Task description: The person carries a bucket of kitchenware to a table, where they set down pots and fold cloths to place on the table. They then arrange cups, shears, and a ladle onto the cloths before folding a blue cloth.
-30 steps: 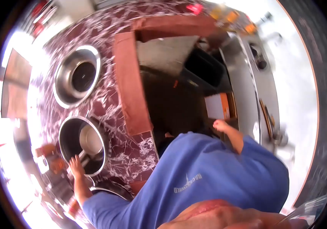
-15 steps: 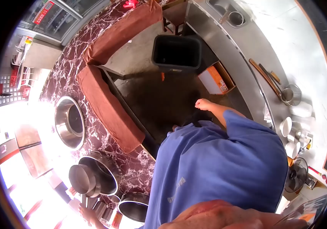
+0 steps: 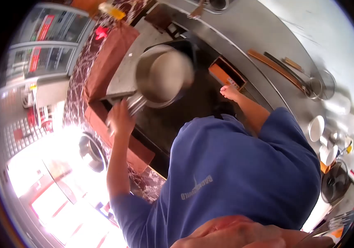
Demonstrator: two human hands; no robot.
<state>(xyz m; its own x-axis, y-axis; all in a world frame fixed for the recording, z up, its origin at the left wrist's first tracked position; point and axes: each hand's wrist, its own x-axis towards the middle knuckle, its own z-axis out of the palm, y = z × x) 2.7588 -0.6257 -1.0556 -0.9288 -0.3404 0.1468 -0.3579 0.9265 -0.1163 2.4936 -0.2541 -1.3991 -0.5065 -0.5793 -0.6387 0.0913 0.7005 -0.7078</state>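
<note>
My left hand (image 3: 121, 119) is wrapped round the long handle of a metal saucepan (image 3: 142, 78). The saucepan is blurred by motion and hangs in the air over the dark floor, partly in front of the black bin (image 3: 187, 46). Its round inside faces up towards me; I cannot make out any contents. My right hand (image 3: 229, 91) is held in front of my body with its fingers curled in, and nothing shows in it. Below it in view lies an open orange-and-white box (image 3: 227, 77).
A marble-patterned counter (image 3: 75, 82) with brown cloths (image 3: 106, 62) runs along the left, carrying a steel basin (image 3: 92, 153). On the right, a steel counter (image 3: 263, 33) holds long-handled tools (image 3: 278, 70), a strainer (image 3: 327, 84) and white bowls (image 3: 316, 128). A fan (image 3: 336, 182) stands lower right.
My left hand has lifted the saucepan from beside the pots on the left counter and swung it forward and right, over the floor. My view has turned; my right hand stays curled.
</note>
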